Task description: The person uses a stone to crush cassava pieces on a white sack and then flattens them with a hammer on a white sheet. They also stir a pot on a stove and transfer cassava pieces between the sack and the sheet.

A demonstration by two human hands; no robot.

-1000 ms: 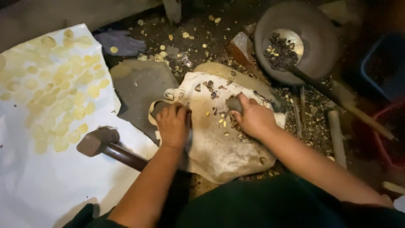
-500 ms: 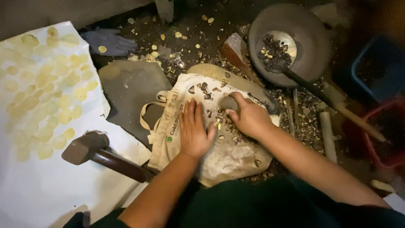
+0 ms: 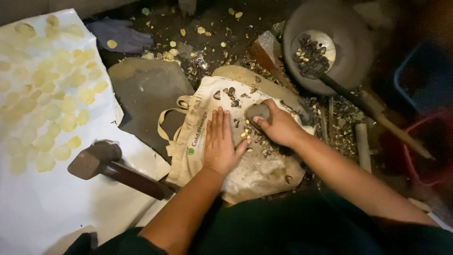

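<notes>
Dark, shell-littered floor surrounds a cloth bag (image 3: 236,156) draped over a slab. The left hand (image 3: 222,144) lies flat, fingers spread, pinning the cloth; the right hand (image 3: 278,125) wraps its grip around a rounded stone (image 3: 257,111). Good cracking likely needs short strikes clear of the left fingertips. The stone's long axis runs roughly left-right.

Both forearms bare, no sleeves visible. Left hand (image 3: 220,144) and right hand (image 3: 278,126) bare, no gloves, rings or watch seen. Dark clothing over lap at bottom edge.
</notes>
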